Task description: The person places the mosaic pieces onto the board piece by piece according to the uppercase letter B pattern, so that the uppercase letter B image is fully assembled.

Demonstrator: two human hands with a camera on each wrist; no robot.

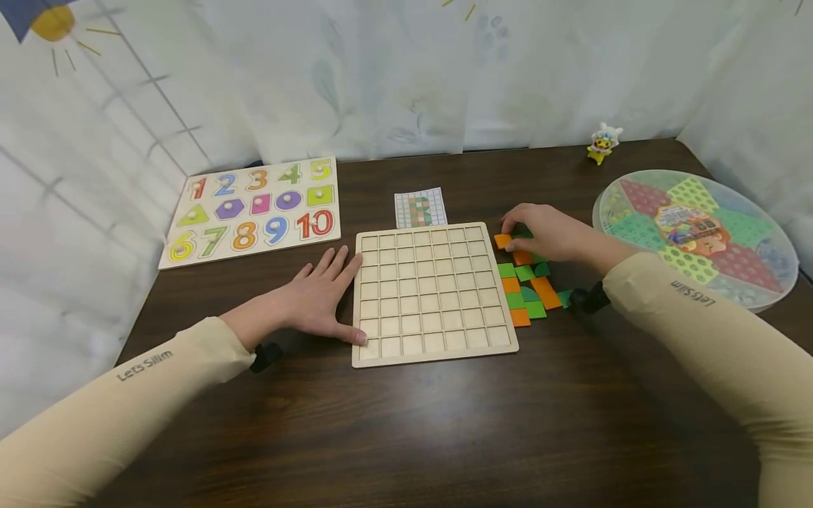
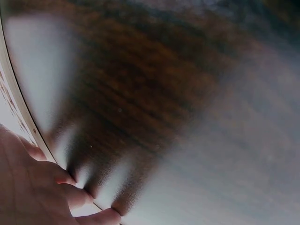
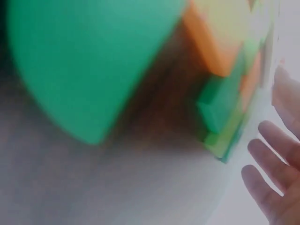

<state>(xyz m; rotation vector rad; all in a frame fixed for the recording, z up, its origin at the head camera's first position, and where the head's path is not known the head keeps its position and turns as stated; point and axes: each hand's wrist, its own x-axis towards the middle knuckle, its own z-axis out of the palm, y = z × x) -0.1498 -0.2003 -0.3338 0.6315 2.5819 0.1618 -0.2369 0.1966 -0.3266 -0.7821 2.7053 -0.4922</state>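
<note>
A square wooden grid board (image 1: 438, 358) lies flat on the table. My left hand (image 1: 317, 296) spreads its fingers along the board's left side, the thumb touching its lower left corner. In the left wrist view the fingertips (image 2: 110, 216) reach down by a pale edge. Right of the board lies a cluster of flat green and orange tiles, with an orange rectangular tile (image 1: 545, 292) and a green tile (image 1: 536, 309) among them. Over its far end, my right hand (image 1: 543, 231) pinches a small orange tile (image 1: 502, 241) between thumb and index finger, partly covering other tiles.
A small pattern card (image 1: 420, 209) lies behind the board. A wooden number puzzle (image 1: 250, 212) sits at the back left. At the right is a round clear-lidded game box (image 1: 695, 240), with a small yellow and white figurine (image 1: 602, 143) behind it. Curtains hang behind the table.
</note>
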